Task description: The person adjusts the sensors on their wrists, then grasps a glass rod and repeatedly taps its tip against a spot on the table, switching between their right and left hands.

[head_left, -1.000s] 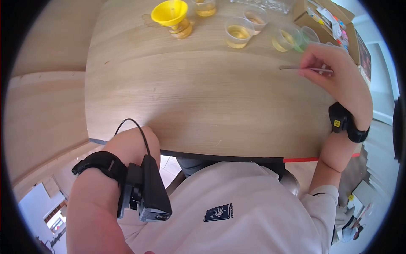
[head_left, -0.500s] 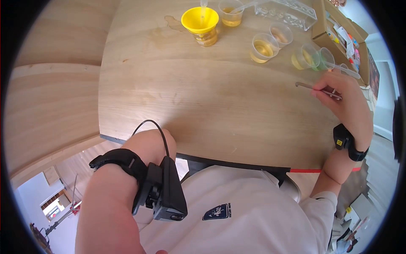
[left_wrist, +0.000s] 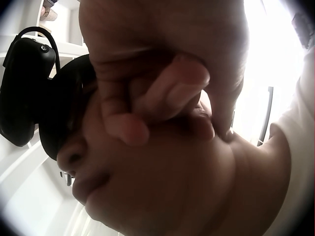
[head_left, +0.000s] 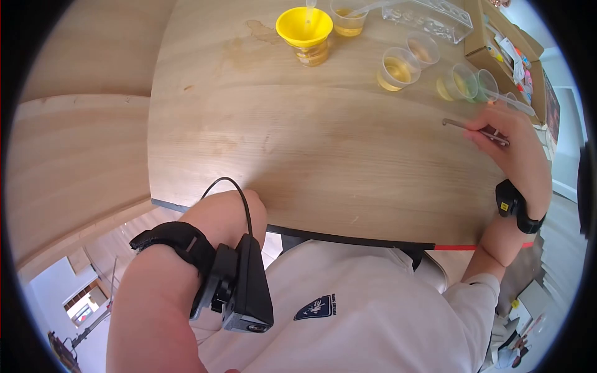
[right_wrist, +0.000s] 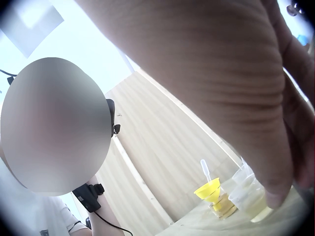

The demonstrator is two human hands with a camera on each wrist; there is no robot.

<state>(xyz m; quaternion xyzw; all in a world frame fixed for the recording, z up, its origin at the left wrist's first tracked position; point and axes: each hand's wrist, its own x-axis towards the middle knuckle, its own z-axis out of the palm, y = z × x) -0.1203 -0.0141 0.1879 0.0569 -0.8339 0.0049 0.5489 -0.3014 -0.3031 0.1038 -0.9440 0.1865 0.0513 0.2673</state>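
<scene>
My right hand [head_left: 515, 138] is over the right side of the wooden table, pinching a slim metal tool [head_left: 455, 123] with a bent tip that points left. Just beyond the fingers stand a cup of yellowish liquid [head_left: 453, 86] and a cup with a green tint [head_left: 487, 87]. The left elbow rests by the table's front edge, forearm folded back toward the head. In the left wrist view the left hand [left_wrist: 162, 73] is up by the face and chin, fingers loosely curled and holding nothing.
A yellow funnel [head_left: 289, 31] sits on a small container of amber liquid [head_left: 313, 56], a pipette [right_wrist: 205, 170] standing in it. More clear cups [head_left: 397, 69] are at the back. A clear plastic tray [head_left: 429, 18] and a cardboard box [head_left: 477, 40] of supplies lie at the back right.
The head view has shifted, so the table's things appear farther right and lower. The tool has tilted from nearly level to tip-up at the left; the right hand still pinches it.
</scene>
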